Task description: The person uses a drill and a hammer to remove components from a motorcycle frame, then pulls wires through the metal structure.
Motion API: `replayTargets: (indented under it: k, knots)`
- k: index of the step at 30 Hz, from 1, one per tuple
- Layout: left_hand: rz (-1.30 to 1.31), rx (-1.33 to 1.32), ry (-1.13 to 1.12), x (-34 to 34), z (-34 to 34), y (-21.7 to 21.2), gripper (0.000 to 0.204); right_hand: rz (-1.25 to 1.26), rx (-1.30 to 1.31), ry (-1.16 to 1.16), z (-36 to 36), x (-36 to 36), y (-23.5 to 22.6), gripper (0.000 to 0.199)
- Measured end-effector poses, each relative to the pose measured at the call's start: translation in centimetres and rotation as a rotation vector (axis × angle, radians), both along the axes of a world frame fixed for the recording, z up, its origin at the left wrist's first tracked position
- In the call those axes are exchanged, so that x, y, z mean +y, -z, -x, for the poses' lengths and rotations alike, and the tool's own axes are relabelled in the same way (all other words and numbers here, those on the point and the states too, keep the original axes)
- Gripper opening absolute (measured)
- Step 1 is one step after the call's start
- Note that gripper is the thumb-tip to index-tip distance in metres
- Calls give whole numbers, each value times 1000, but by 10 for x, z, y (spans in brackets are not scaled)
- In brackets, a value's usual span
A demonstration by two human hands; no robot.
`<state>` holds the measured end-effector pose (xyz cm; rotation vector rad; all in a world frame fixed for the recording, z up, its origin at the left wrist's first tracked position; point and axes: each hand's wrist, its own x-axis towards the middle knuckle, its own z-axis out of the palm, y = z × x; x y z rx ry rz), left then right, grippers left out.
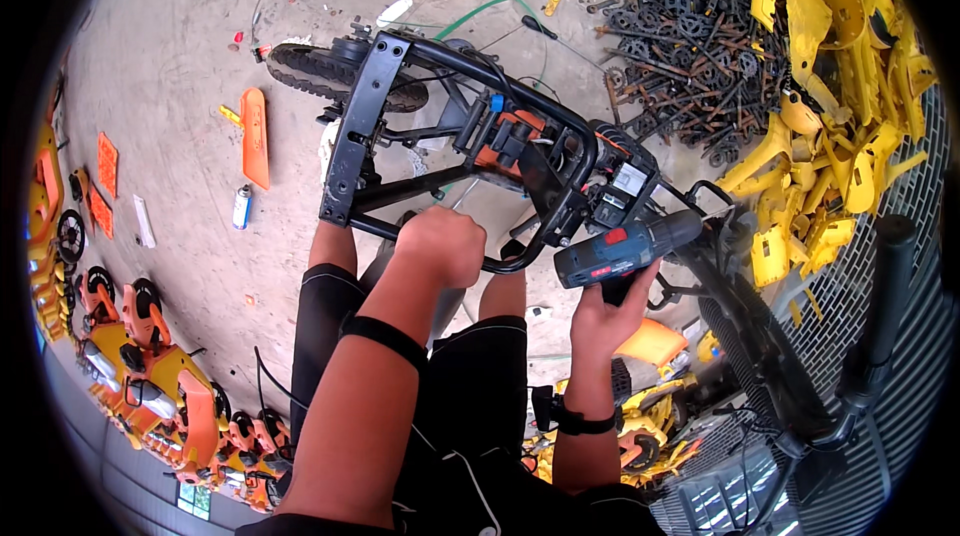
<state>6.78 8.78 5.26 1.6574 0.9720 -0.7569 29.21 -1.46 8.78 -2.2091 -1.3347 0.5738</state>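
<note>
A black motorbike frame point(362, 126) stands in front of me, its engine parts and wiring showing inside the tubes. My left hand point(442, 244) is closed in a fist at the lower frame tube. What it grips, if anything, is hidden by the fingers. A thin metal rod shows just beyond that fist; I cannot tell whether it is in the hand. My right hand point(606, 321) is wrapped round the handle of a cordless drill point(610, 254). The drill lies level, its chuck toward the right, beside the frame's right end and near a battery-like block point(625, 186).
A knobbly tyre point(310, 71) is at the far left of the frame. Rusty metal parts point(690, 56) and yellow plastic panels point(855, 136) are heaped at the right. An orange panel point(255, 136) and spray can point(242, 207) are on the left floor. A handlebar grip point(882, 286) rises at right.
</note>
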Motion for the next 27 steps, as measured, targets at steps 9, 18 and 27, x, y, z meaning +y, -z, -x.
replayTargets:
  k: [9,18,27]
  knots:
    - [-26,-5,-12,-8,-1,10,29,19,458,79,-32,8,-12,95]
    - [-82,-38,23,-6,-2,7,29,475,1013,179,-41,-12,-117,33]
    - [-82,23,75,2,-11,-2,27,610,1021,253,-56,-24,-157,55]
